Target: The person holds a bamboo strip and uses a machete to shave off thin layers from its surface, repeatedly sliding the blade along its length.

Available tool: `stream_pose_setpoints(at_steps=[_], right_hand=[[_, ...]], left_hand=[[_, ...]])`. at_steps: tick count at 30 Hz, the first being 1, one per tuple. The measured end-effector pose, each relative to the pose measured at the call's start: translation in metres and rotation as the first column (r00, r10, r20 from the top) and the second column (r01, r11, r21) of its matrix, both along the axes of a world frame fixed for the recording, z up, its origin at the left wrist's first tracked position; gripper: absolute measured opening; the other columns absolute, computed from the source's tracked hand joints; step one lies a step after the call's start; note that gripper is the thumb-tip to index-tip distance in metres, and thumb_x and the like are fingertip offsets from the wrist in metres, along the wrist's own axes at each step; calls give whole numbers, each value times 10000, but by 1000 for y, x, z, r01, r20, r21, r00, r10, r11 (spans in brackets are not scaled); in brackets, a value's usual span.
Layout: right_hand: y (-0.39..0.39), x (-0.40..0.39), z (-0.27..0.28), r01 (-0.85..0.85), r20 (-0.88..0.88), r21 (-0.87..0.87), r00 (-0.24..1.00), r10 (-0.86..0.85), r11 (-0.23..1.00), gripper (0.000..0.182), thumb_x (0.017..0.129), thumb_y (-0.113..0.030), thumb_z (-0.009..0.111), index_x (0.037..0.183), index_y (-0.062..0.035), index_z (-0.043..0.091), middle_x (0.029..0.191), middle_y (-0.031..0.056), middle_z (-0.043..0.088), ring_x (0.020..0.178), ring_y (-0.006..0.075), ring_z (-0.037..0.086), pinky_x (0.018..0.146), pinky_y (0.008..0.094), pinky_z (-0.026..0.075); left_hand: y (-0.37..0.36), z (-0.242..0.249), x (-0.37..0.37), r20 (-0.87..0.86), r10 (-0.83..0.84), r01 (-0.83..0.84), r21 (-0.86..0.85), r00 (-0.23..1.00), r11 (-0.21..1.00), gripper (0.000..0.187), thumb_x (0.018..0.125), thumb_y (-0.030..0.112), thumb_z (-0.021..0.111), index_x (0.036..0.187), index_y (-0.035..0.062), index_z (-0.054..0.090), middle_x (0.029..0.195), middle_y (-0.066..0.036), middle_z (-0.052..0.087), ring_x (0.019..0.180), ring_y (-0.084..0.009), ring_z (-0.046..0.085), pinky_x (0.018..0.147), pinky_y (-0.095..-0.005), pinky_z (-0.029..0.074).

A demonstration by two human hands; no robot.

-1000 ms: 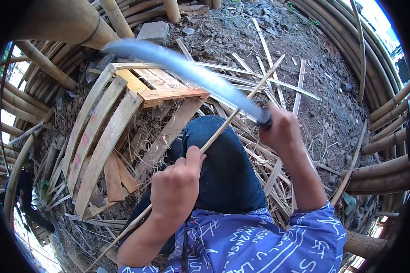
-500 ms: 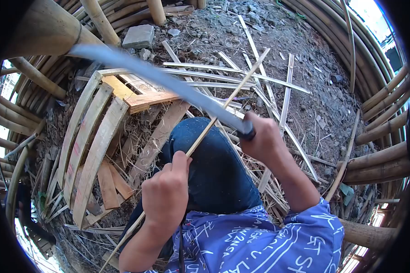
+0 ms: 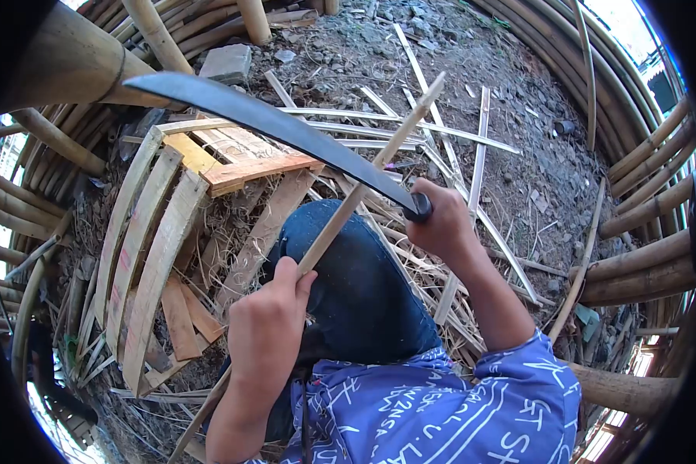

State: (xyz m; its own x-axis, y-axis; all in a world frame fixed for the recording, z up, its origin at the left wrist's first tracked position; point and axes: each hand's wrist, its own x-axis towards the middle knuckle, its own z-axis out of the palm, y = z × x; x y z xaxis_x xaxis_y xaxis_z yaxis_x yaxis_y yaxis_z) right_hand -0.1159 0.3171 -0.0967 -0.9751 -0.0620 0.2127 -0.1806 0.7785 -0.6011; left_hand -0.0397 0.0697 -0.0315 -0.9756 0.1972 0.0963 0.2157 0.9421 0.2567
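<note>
My left hand [image 3: 267, 325] is closed around a long, thin bamboo strip [image 3: 334, 224]. The strip slants up to the right over my bent knee, and its lower end runs down behind my forearm. In my right hand [image 3: 447, 223] is the black handle of a machete, fingers wrapped round it. The machete's long, dark, curved blade [image 3: 263, 124] points to the upper left and crosses the strip above the knee. They look in contact there, though the exact touch is hard to make out.
A wooden crate of curved slats [image 3: 158, 255] stands left of my knee. Split bamboo strips [image 3: 479, 155] lie crossed on the gravelly ground ahead, near a concrete block [image 3: 226, 63]. A thick bamboo pole [image 3: 66, 58] juts in at upper left. Stacked bamboo poles [image 3: 642, 271] line the right.
The machete blade has turned from a pale, glaring face to a dark one. The bamboo strip now shows a broader side. Both hands keep their hold, and the view has shifted slightly.
</note>
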Motion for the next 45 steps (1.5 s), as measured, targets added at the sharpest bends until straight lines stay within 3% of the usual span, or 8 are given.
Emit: stream_pose_setpoints(at_steps=[7,21,26,28,32,37,41,45], right_hand=[[-13,-19,-14,41,-12,37,999,-41,998,137,646,-101,609,767,-51,569,656,188,609,686,403,621,635,483,496],[38,-53,-46,252,-170,66,956,-238,965,81,720,-97,609,710,-39,554,629,187,602,625,401,601,573,455,476],[9,-23,-25,185,-131,-99,972,-197,978,81,702,-46,629,737,-25,560,593,158,583,555,346,586,548,378,473],[-8,-5,-7,163,106,-280,985,-138,946,95,702,-50,637,757,-29,562,593,144,582,564,330,603,559,370,479],[-30,15,4,-116,-33,-66,993,115,991,199,668,-103,666,821,-45,553,669,175,610,655,374,630,608,452,498],[-23,-2,9,-125,-75,212,987,144,969,259,608,-115,686,804,-57,527,700,151,613,675,363,631,588,453,494],[-7,-37,-18,96,-104,50,990,-90,994,130,677,-120,644,749,-56,556,613,187,597,627,386,625,574,470,488],[-28,-18,-6,44,-21,-99,999,-47,994,146,702,-99,631,820,-35,574,644,200,606,654,404,621,604,464,489]], left_hand=[[-10,6,-7,206,48,-91,204,977,975,346,916,335,596,842,21,472,577,-228,563,599,-436,591,502,-512,436],[-18,4,-2,260,77,-150,274,962,950,371,906,321,613,965,-36,534,640,-265,576,638,-437,603,536,-478,448],[-19,2,-9,309,76,-163,268,948,949,422,903,303,620,1065,-82,562,700,-280,597,683,-433,617,574,-445,466],[-16,1,-11,351,68,-191,328,934,925,399,895,288,631,1056,-71,568,710,-279,601,692,-431,619,586,-438,472],[-15,-5,-18,366,42,-177,344,930,922,357,886,266,643,1030,-53,575,715,-281,597,699,-444,608,585,-431,471],[-34,-21,-8,272,-35,-114,514,962,850,324,887,283,648,863,-30,565,603,-206,578,564,-394,593,531,-428,447],[-41,-22,-1,479,-42,-309,627,877,715,327,878,281,663,938,-35,600,574,-114,576,500,-223,574,513,-359,450],[-45,-11,-12,610,-14,-420,561,792,714,350,866,286,683,995,-32,615,559,-49,558,475,-103,521,473,-296,435]])
